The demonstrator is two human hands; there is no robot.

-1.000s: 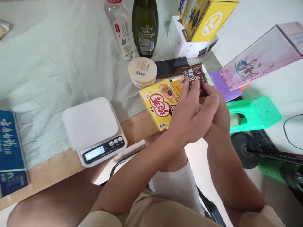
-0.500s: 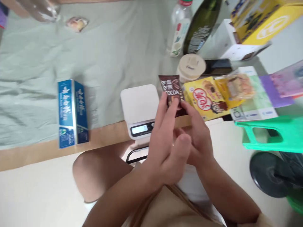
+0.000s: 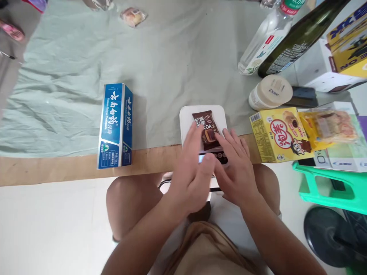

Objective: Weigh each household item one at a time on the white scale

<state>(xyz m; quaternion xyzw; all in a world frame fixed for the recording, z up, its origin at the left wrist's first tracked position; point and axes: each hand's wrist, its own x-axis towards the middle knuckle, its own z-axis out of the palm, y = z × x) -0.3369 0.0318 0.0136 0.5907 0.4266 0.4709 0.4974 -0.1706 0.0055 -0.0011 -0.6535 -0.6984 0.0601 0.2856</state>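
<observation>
A brown cocoa snack packet [image 3: 207, 128] lies flat on the white plate of a kitchen scale [image 3: 187, 114]. My left hand [image 3: 190, 175] is over the scale's left part, fingers stretched out, fingertips at the packet's lower left edge. On the other side, my right hand [image 3: 236, 168] has its fingers extended, with the index fingertip by the packet's right edge. Whether either hand touches the wrapper I cannot tell. Part of the scale's display is hidden behind my left thumb.
A blue toothpaste box [image 3: 111, 126] stands to the left. Right of the scale are a yellow snack box [image 3: 282, 133], a cream jar [image 3: 271, 91], a clear bottle [image 3: 266, 42] and a green bottle [image 3: 298, 42]. A green plastic stool [image 3: 355, 191] is at lower right.
The cocoa packet was beside the scale, under my hands, and now rests on its plate. Both hands have moved with it and spread apart. The view has shifted left.
</observation>
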